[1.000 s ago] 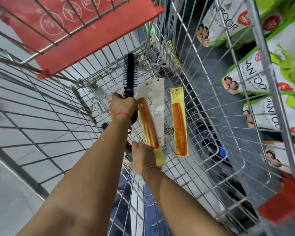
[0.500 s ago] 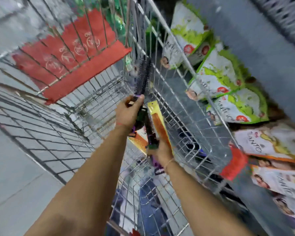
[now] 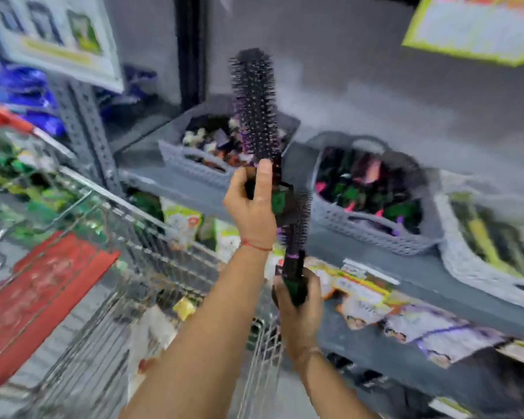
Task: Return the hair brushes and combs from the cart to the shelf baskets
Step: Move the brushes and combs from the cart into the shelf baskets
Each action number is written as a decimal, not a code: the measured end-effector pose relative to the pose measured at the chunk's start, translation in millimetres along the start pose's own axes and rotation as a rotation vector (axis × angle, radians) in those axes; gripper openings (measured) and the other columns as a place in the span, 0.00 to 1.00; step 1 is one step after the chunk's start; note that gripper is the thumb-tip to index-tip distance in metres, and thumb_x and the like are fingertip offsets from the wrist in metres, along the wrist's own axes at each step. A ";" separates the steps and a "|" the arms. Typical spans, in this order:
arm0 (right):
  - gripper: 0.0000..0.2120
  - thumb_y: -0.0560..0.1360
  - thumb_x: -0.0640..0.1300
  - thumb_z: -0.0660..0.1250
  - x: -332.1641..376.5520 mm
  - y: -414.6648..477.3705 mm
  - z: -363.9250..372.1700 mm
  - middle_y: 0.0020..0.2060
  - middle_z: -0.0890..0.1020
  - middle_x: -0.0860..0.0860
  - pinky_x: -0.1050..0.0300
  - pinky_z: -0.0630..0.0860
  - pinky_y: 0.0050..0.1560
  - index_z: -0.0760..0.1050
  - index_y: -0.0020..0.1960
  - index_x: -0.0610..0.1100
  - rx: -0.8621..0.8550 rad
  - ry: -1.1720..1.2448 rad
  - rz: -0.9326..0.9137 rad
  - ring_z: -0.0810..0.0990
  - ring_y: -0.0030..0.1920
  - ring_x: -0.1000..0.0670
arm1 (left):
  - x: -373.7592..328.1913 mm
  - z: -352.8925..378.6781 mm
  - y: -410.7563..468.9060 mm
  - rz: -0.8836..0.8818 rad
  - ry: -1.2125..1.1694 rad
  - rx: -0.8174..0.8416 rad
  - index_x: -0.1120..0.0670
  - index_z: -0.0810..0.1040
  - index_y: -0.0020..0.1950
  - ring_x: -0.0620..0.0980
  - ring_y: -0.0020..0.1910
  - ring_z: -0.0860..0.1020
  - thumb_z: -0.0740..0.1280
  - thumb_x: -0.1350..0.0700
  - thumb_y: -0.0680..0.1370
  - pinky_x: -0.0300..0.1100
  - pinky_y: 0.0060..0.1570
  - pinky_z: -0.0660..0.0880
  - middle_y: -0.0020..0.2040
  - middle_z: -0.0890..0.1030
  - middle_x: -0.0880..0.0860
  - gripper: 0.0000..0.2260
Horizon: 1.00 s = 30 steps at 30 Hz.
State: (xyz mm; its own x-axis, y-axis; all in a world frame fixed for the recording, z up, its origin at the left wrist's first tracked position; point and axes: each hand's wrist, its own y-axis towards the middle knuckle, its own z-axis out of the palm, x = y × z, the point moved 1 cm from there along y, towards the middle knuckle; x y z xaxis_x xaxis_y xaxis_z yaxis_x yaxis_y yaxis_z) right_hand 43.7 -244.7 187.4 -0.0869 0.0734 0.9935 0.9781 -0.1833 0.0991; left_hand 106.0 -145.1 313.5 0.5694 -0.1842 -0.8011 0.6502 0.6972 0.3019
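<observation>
Here the left hand (image 3: 250, 207) grips one round brush (image 3: 254, 104) upright before the grey baskets (image 3: 194, 167), while the right hand (image 3: 298, 300) (lower, over the cart (image 3: 152, 237)) clasps another brush (image 3: 295, 237).

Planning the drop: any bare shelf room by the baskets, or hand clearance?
Bare shelf left of the first basket, up to the upright post. Open air above all the baskets. Baskets look full; the middle basket and right basket nearly touch. Both hands hold round brushes.
</observation>
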 end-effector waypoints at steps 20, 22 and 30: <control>0.18 0.75 0.50 0.64 101.5 246.6 -158.8 0.42 0.77 0.42 0.55 0.71 0.47 0.73 0.55 0.36 -0.305 -0.209 -0.001 0.74 0.43 0.46 | 115.4 192.3 6.8 -0.571 0.821 0.424 0.61 0.71 0.68 0.59 0.66 0.74 0.62 0.47 0.76 0.47 0.67 0.69 0.67 0.76 0.61 0.25; 0.13 0.75 0.48 0.63 89.0 253.6 -154.7 0.37 0.77 0.44 0.55 0.71 0.45 0.74 0.48 0.37 -0.263 -0.255 0.051 0.74 0.41 0.46 | 127.3 192.0 9.5 -0.547 0.883 0.495 0.63 0.71 0.68 0.57 0.65 0.75 0.64 0.51 0.76 0.45 0.65 0.71 0.66 0.77 0.61 0.24; 0.14 0.77 0.47 0.61 72.1 259.1 -149.9 0.45 0.79 0.38 0.60 0.64 0.41 0.73 0.49 0.35 -0.117 -0.441 0.231 0.78 0.46 0.42 | 111.4 189.8 4.4 -0.453 1.356 0.843 0.69 0.69 0.66 0.59 0.65 0.75 0.60 0.47 0.79 0.45 0.63 0.70 0.66 0.75 0.64 0.27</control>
State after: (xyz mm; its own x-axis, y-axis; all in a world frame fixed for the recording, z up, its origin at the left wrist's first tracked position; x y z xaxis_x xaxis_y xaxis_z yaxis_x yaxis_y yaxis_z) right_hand 262.4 -433.8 293.1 0.2423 0.4200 0.8746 0.9322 -0.3504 -0.0900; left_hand 267.8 -294.0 323.7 -0.2588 0.7584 -0.5982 0.9593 0.1294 -0.2509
